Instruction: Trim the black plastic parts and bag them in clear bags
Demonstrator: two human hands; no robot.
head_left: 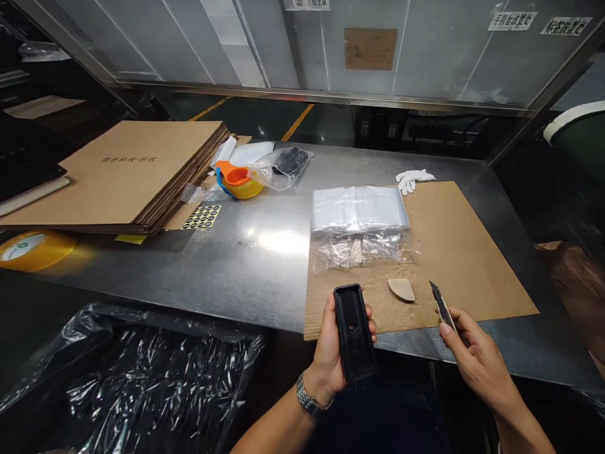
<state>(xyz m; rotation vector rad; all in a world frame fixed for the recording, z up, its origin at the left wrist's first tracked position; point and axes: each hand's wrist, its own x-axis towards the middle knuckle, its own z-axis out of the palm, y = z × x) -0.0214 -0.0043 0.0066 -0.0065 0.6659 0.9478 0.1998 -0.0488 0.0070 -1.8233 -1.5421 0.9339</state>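
My left hand (pixel 331 347) is wrapped round a black rectangular molded case (pixel 353 334), its hollow side facing up with a small hole near the middle. In my right hand (pixel 475 347) is a utility knife (pixel 443 307), blade out and pointing up and to the left. Between the hands, a small tan wedge-shaped piece (pixel 401 290) lies on a flat cardboard sheet (pixel 477 252). Beyond it sits a stack of clear plastic bags (pixel 360 211), with crumpled film at its near side. The knife and the case are apart.
A white glove (pixel 413 181) lies at the sheet's far edge. On the left are stacked cardboard (pixel 118 170), a tape roll (pixel 35 251), a sticker sheet (pixel 202 217) and an orange-yellow tape dispenser (pixel 240 181). A black plastic-lined container (pixel 142 378) stands below the metal table (pixel 255 271).
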